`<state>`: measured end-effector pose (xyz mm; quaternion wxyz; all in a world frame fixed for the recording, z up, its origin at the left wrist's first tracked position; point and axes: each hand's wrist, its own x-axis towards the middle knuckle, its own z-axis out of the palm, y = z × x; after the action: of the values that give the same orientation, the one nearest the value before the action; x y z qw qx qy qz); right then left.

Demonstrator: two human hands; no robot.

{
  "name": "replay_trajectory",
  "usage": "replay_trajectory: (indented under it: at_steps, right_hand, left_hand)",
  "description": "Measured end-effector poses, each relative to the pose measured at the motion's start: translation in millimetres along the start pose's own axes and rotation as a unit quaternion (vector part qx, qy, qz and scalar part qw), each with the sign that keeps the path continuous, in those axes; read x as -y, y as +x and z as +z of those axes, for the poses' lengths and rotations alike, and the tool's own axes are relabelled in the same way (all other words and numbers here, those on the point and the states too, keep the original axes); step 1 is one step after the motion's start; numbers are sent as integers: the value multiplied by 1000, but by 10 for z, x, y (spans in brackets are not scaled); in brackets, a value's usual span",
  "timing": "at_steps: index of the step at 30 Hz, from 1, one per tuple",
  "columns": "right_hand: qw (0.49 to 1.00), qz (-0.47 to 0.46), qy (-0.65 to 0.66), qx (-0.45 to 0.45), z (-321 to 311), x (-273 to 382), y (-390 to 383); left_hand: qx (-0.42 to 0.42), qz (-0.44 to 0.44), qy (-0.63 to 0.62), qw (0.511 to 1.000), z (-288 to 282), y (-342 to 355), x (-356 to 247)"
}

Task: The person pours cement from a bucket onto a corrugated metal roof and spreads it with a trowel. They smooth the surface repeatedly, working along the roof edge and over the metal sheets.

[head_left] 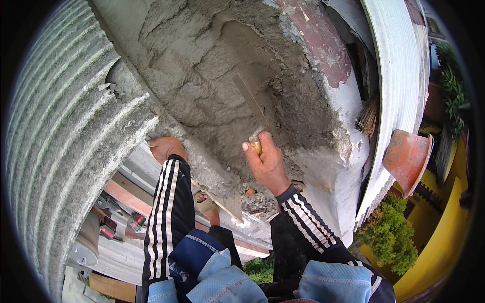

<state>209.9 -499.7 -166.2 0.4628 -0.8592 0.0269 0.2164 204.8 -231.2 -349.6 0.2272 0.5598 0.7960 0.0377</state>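
1. The right hand (269,164) is grasping the handle of a trowel (250,102), its fingers closing around the wood and its thumb lying along it.
2. The trowel is sitting at the middle of the scene, its narrow blade pointing far and slightly left over the wet mortar (202,55).
3. The mortar is spreading in uneven ridges across the far part of the scene, with a darker, rougher hollow showing right of the blade.
4. The left hand (167,148) is resting left of the trowel, at the mortar-crusted ledge (209,156) beside the broken corner of a grey corrugated sheet (65,116); I cannot tell whether it is gripping, as its fingers are mostly hidden.
5. A small orange brick fragment (250,192) is lying on the near side of the right hand.
6. On the right, a reddish bucket (405,161) is standing tilted beside a pale corrugated panel (396,76), and a bristle brush (368,120) is showing on that panel's left side.
7. Near and left, a red-and-black power tool (108,227) is lying below the ledge; a sandaled foot (204,202) is showing between the forearms.
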Motion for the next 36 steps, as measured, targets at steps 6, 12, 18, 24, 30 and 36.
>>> replay_trajectory:
  at_steps: [6, 12, 18, 24, 30, 36]
  right_hand:
    - [996, -34, -43, 71, 490, -117, 371]
    - [948, 160, -180, 207, 110, -369, -171]
    - [973, 128, -109, 157, 788, -481, 418]
    - [970, 140, 54, 190, 885, -490, 513]
    - [975, -29, -152, 158, 234, 218, 533]
    - [888, 7, 219, 404, -507, 706, 841]
  left_hand:
    - [2, 6, -69, 998, 22, 11, 5]
    - [-44, 0, -18, 999, -3, -55, -37]
    - [-34, -5, 7, 999, -37, -101, -88]
    - [24, -27, -5, 999, 152, 69, 98]
    - [-36, 31, -43, 998, 155, 41, 122]
    - [-20, 38, -14, 999, 53, 0, 73]
